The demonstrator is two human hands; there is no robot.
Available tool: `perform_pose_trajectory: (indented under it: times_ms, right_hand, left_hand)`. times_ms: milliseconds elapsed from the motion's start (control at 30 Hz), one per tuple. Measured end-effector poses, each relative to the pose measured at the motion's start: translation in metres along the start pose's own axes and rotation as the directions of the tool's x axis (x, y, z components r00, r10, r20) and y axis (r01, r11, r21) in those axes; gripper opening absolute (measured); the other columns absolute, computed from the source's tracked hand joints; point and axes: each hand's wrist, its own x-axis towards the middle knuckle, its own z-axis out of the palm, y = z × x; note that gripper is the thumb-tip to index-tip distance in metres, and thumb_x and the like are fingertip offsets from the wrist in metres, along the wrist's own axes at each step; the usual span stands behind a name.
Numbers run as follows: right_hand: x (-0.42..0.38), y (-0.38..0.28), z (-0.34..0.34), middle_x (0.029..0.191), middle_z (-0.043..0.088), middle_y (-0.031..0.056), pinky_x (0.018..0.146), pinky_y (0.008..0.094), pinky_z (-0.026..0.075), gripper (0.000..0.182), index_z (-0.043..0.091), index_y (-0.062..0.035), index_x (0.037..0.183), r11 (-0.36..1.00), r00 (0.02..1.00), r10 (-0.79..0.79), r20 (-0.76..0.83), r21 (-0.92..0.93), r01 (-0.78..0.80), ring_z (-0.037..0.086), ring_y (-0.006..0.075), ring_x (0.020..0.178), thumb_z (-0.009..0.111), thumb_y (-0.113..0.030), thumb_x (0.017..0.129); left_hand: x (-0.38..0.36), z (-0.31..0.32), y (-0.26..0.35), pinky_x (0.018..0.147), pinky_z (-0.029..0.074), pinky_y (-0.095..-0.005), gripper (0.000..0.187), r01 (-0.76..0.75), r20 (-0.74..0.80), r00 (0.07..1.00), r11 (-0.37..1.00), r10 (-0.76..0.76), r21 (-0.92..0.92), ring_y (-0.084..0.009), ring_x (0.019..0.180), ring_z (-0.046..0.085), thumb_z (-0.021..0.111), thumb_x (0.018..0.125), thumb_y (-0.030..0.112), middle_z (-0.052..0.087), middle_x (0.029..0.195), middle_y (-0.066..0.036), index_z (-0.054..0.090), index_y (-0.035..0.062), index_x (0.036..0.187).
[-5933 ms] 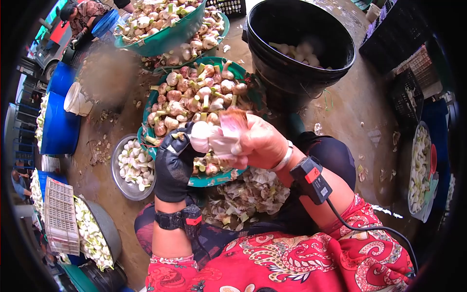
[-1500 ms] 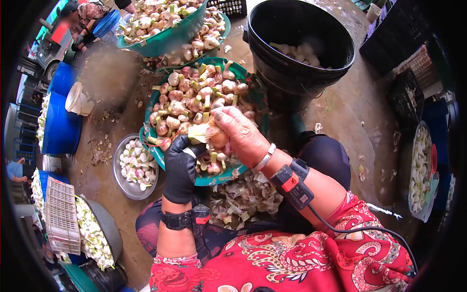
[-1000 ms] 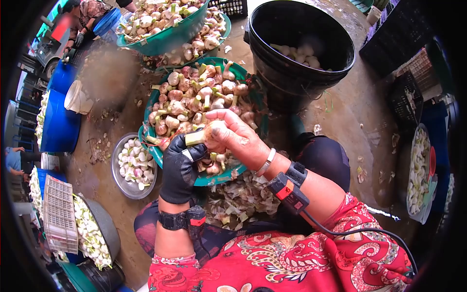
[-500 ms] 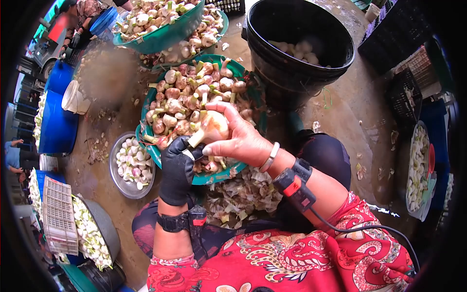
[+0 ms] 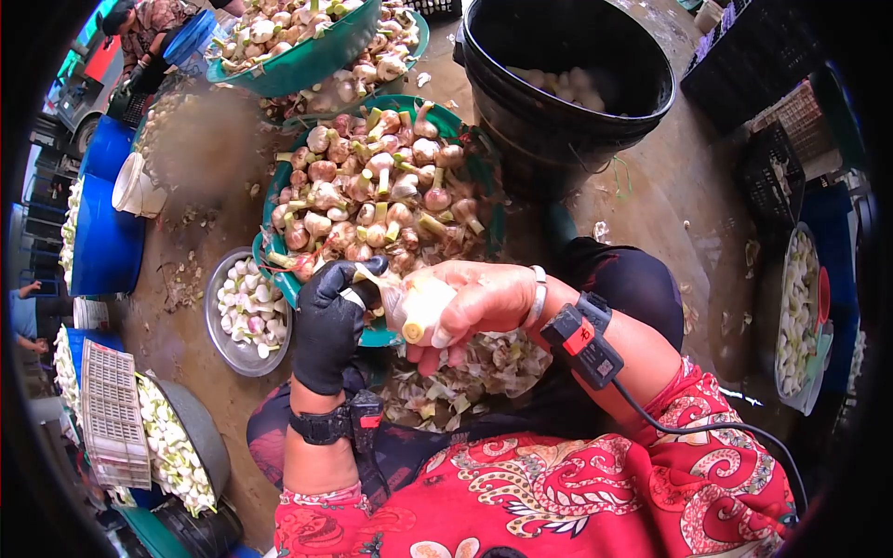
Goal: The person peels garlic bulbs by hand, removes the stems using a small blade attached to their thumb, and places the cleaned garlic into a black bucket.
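At view centre: garlic bulb (image 5: 428,305) clamped in bare right hand (image 5: 493,299); gloved left hand (image 5: 327,321) pinched on its loose skin (image 5: 392,299). Green basin (image 5: 446,116) at 11 o'clock from bulb, metal bowl (image 5: 246,365) at 9.

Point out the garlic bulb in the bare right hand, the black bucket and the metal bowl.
Garlic bulb (image 5: 429,301): head view, on its pale rounded side.
Black bucket (image 5: 539,144): head view, on the outer wall below the rim.
Metal bowl (image 5: 230,348): head view, on the bare inner wall.
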Motion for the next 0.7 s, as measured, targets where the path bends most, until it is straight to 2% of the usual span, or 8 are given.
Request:
perform_pose_trajectory:
  times_ms: [67, 167, 267, 333, 400, 467, 533, 700]
  right_hand:
    - [0.003, 0.0, -0.004, 0.096, 0.065, 0.0125, 0.066, 0.0287, 0.056, 0.051, 0.052, -0.0017, 0.114, 0.988, 0.986, -0.145, -0.08, 0.05, 0.149, 0.067, 0.0221, 0.086, 0.073, -0.021, 0.072]
    - [0.016, 0.0, -0.009, 0.092, 0.058, 0.0029, 0.07, 0.0257, 0.05, 0.038, 0.053, -0.0038, 0.105, 0.901, 0.773, -0.414, -0.481, -0.335, 0.275, 0.056, 0.0099, 0.082, 0.068, -0.012, 0.072]
    - [0.023, 0.004, -0.007, 0.098, 0.055, 0.0059, 0.076, 0.025, 0.047, 0.054, 0.045, -0.0026, 0.12, 0.779, 0.736, -0.554, -0.389, -0.553, 0.294, 0.053, 0.0107, 0.088, 0.067, -0.012, 0.072]
    - [0.019, 0.001, -0.005, 0.106, 0.055, 0.0083, 0.075, 0.0256, 0.048, 0.057, 0.039, -0.0038, 0.128, 0.918, 0.821, -0.394, -0.413, -0.21, 0.335, 0.055, 0.0112, 0.091, 0.064, -0.014, 0.078]
    - [0.018, -0.006, 0.001, 0.105, 0.056, 0.0067, 0.073, 0.0276, 0.049, 0.056, 0.041, -0.005, 0.127, 0.893, 0.812, -0.345, -0.47, 0.101, 0.438, 0.056, 0.0122, 0.088, 0.066, -0.017, 0.079]
    - [0.021, -0.008, -0.001, 0.103, 0.057, 0.0043, 0.073, 0.0309, 0.05, 0.053, 0.043, -0.0067, 0.124, 0.909, 0.839, -0.337, -0.428, 0.084, 0.408, 0.058, 0.0136, 0.087, 0.066, -0.018, 0.079]
    - [0.028, 0.0, -0.01, 0.1, 0.057, 0.0026, 0.073, 0.0328, 0.05, 0.048, 0.044, -0.0084, 0.122, 0.918, 0.855, -0.355, -0.379, 0.033, 0.396, 0.058, 0.0129, 0.087, 0.065, -0.019, 0.08]
    - [0.037, -0.003, -0.015, 0.098, 0.065, 0.0065, 0.075, 0.0369, 0.053, 0.027, 0.058, -0.0068, 0.11, 0.879, 0.915, -0.218, -0.338, 0.339, 0.335, 0.065, 0.0187, 0.089, 0.062, -0.021, 0.087]
  left_hand:
    - [0.007, 0.012, 0.003, 0.084, 0.046, -0.0269, 0.04, -0.066, -0.104, 0.994, 0.951, 0.036, -0.303, -0.0118, 0.094, 0.058, 0.058, 0.083, 0.002, 0.063, 0.105, -0.005, 0.055, -0.0012, 0.123]
    - [0.003, 0.023, 0.021, 0.099, 0.042, -0.0327, 0.063, -0.128, -0.069, 0.992, 0.906, 0.109, -0.404, -0.0185, 0.118, 0.051, 0.061, 0.079, -0.007, 0.051, 0.131, -0.01, 0.041, 0.0014, 0.137]
    - [0.001, 0.038, 0.015, 0.097, 0.045, -0.0335, 0.058, -0.202, -0.073, 0.979, 0.904, 0.188, -0.376, -0.02, 0.118, 0.053, 0.064, 0.079, -0.008, 0.051, 0.133, -0.011, 0.045, 0.0011, 0.133]
    - [0.004, 0.029, 0.008, 0.096, 0.046, -0.0331, 0.047, -0.328, -0.065, 0.943, 0.944, 0.325, -0.034, -0.0194, 0.111, 0.056, 0.064, 0.08, -0.008, 0.056, 0.126, -0.011, 0.053, -0.0002, 0.125]
    - [0.003, 0.03, 0.022, 0.094, 0.046, -0.0324, 0.036, -0.215, -0.138, 0.971, 0.964, 0.195, -0.154, -0.0186, 0.106, 0.058, 0.065, 0.081, -0.005, 0.059, 0.119, -0.011, 0.06, -0.0014, 0.116]
    - [0.001, 0.038, 0.034, 0.091, 0.047, -0.0313, 0.029, -0.216, -0.194, 0.968, 0.916, 0.157, -0.338, -0.0182, 0.104, 0.059, 0.067, 0.08, -0.002, 0.062, 0.112, -0.01, 0.063, -0.0019, 0.109]
    - [0.001, 0.03, 0.029, 0.089, 0.047, -0.0306, 0.03, -0.386, -0.109, 0.91, 0.914, 0.399, 0.121, -0.0173, 0.101, 0.06, 0.067, 0.079, -0.003, 0.062, 0.109, -0.01, 0.062, -0.0024, 0.109]
    - [-0.005, 0.019, 0.028, 0.086, 0.048, -0.0292, 0.028, -0.213, -0.178, 0.968, 0.95, 0.174, -0.227, -0.0162, 0.097, 0.061, 0.067, 0.078, -0.004, 0.064, 0.106, -0.01, 0.062, -0.0044, 0.106]
